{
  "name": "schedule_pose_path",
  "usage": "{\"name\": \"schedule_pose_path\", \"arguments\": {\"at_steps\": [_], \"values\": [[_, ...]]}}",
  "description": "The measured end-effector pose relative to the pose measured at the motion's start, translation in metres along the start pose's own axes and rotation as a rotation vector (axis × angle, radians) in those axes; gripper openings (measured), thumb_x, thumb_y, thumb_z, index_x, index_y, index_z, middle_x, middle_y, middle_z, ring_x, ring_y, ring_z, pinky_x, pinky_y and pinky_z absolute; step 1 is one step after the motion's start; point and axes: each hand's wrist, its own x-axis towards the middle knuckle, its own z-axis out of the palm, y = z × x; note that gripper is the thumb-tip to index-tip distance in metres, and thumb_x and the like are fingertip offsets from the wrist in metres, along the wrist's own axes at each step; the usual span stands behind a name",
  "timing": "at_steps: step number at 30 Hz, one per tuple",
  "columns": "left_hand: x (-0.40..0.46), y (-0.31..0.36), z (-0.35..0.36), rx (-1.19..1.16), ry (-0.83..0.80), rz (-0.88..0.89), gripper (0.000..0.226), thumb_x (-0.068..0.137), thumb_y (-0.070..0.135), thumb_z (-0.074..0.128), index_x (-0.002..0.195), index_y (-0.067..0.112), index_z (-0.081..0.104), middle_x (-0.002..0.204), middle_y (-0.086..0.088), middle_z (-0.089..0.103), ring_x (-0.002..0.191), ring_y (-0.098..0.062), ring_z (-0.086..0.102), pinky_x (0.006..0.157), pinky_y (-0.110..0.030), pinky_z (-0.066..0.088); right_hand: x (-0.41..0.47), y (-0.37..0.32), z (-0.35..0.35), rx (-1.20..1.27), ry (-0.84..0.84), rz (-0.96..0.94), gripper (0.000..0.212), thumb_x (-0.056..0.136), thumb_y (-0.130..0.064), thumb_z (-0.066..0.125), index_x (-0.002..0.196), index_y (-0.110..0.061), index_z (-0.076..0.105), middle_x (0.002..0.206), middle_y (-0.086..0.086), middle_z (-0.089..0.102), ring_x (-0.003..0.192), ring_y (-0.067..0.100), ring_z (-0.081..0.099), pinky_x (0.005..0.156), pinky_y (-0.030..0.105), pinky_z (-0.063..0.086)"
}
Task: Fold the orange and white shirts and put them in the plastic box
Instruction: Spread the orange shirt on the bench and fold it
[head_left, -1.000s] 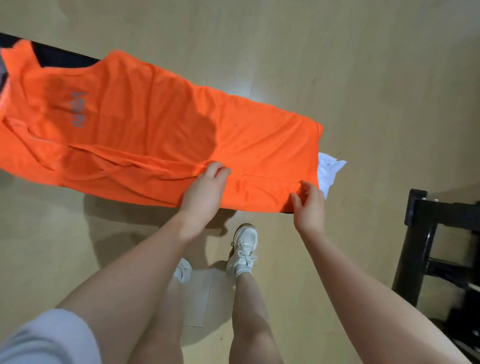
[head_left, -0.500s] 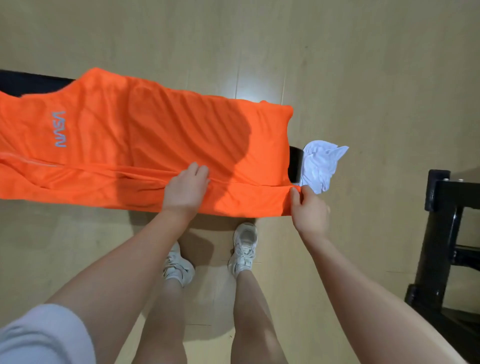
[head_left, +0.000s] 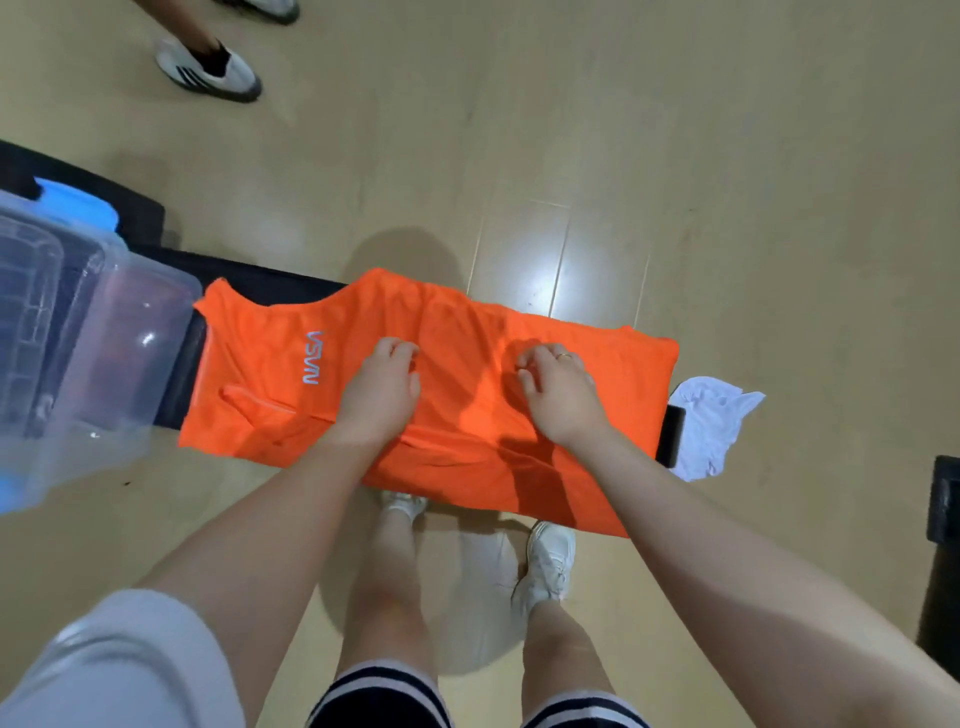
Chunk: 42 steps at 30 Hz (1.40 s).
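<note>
While the orange shirt (head_left: 467, 395) lies spread along the narrow black desk (head_left: 674, 435), both hands are laid on its middle. The left hand (head_left: 382, 392) and the right hand (head_left: 558, 392) have their fingers bent down onto the cloth, and it cannot be told whether cloth is pinched or only pressed. The near edge of the shirt hangs over the side of the desk, above the white shoes (head_left: 545, 566). If the shirt is pulled too hard toward the body, it could slip off and drop onto the floor (head_left: 727, 208). One side has been folded in already, and that fold could be shaken loose by a quick lift. The white shirt (head_left: 711, 421) sits bunched at the right end of the desk, partly hanging off, so it could be knocked down by a bump. The plastic box (head_left: 78, 343) stands at the left end, just beside the orange collar, and could be pushed by sliding cloth.
</note>
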Motion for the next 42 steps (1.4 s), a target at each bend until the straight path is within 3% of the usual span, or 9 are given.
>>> {"name": "schedule_pose_path", "arguments": {"at_steps": [7,15,22,25,28,31,35,39,42], "values": [[0.120,-0.036,-0.044,0.131,-0.048,0.118,0.033,0.094,0.019,0.045,0.126,0.010,0.051,0.131,-0.012,0.051,0.123,-0.033,0.042,0.101,-0.041,0.036,0.123,-0.038,0.017,0.010,-0.037,0.104,0.034,0.094,-0.012,0.040,0.126,-0.009,0.052,0.132,0.017,0.052,0.124,0.033,0.045,0.103,0.036,0.033],[0.212,-0.029,-0.027,0.178,-0.631,0.173,0.038,0.099,0.031,0.038,0.119,0.006,0.057,0.129,-0.016,0.056,0.119,-0.029,0.050,0.091,-0.029,0.039,0.176,-0.002,0.022,-0.022,-0.409,0.326,0.038,0.089,-0.017,0.046,0.125,-0.014,0.056,0.134,0.009,0.055,0.126,0.026,0.048,0.105,0.034,0.038],[0.222,-0.043,-0.039,-0.014,-0.794,0.175,0.018,0.089,0.032,0.058,0.087,0.014,0.058,0.070,0.006,0.048,0.076,-0.015,0.046,0.057,-0.020,0.034,0.177,0.007,0.006,-0.120,-0.421,0.310,0.030,0.081,-0.018,0.056,0.108,-0.009,0.066,0.112,0.016,0.066,0.107,0.034,0.057,0.089,0.038,0.048],[0.221,-0.044,-0.049,-0.034,-0.753,0.210,0.020,0.089,0.023,0.059,0.072,0.017,0.051,0.064,0.006,0.042,0.069,-0.015,0.041,0.052,-0.012,0.029,0.177,0.012,-0.005,-0.172,-0.332,0.263,0.025,0.084,-0.023,0.057,0.102,-0.008,0.065,0.105,0.016,0.067,0.102,0.034,0.058,0.083,0.038,0.048],[0.221,-0.038,-0.062,-0.158,-0.484,0.240,0.015,0.089,0.015,0.059,0.077,0.012,0.052,0.066,-0.005,0.051,0.076,-0.019,0.044,0.054,-0.020,0.029,0.173,0.012,-0.022,-0.119,-0.210,0.211,0.024,0.089,-0.023,0.055,0.106,-0.007,0.059,0.109,0.017,0.059,0.104,0.035,0.055,0.086,0.041,0.046],[0.213,-0.028,-0.078,-0.114,-0.342,0.354,0.030,0.086,0.029,0.050,0.087,0.000,0.058,0.085,-0.024,0.061,0.082,-0.030,0.054,0.059,-0.027,0.018,0.158,0.007,-0.043,-0.203,-0.190,0.157,0.025,0.093,-0.025,0.049,0.111,-0.008,0.053,0.111,0.017,0.059,0.101,0.036,0.056,0.082,0.041,0.047],[0.187,-0.025,-0.091,0.025,-0.269,0.444,0.048,0.079,0.045,0.041,0.093,0.001,0.056,0.091,-0.019,0.061,0.089,-0.030,0.057,0.066,-0.030,0.028,0.121,-0.001,-0.059,-0.446,-0.105,0.020,0.026,0.094,-0.018,0.042,0.117,-0.010,0.049,0.109,0.017,0.061,0.100,0.035,0.059,0.070,0.036,0.038],[0.148,-0.029,-0.088,0.291,-0.153,0.665,0.049,0.077,0.049,0.052,0.102,0.007,0.054,0.077,-0.017,0.068,0.065,-0.030,0.069,0.051,-0.035,0.052,0.080,0.006,-0.051,-0.597,-0.153,-0.086,0.018,0.081,-0.005,0.055,0.098,-0.005,0.060,0.094,0.017,0.066,0.091,0.035,0.063,0.072,0.037,0.043],[0.119,-0.018,-0.070,0.470,-0.308,0.600,0.030,0.087,0.030,0.057,0.106,0.007,0.056,0.098,-0.016,0.065,0.088,-0.033,0.067,0.068,-0.038,0.051,0.053,0.022,-0.039,-0.703,-0.174,-0.058,0.024,0.049,-0.011,0.080,0.067,-0.014,0.064,0.062,0.005,0.066,0.062,0.026,0.064,0.055,0.026,0.047]]}}
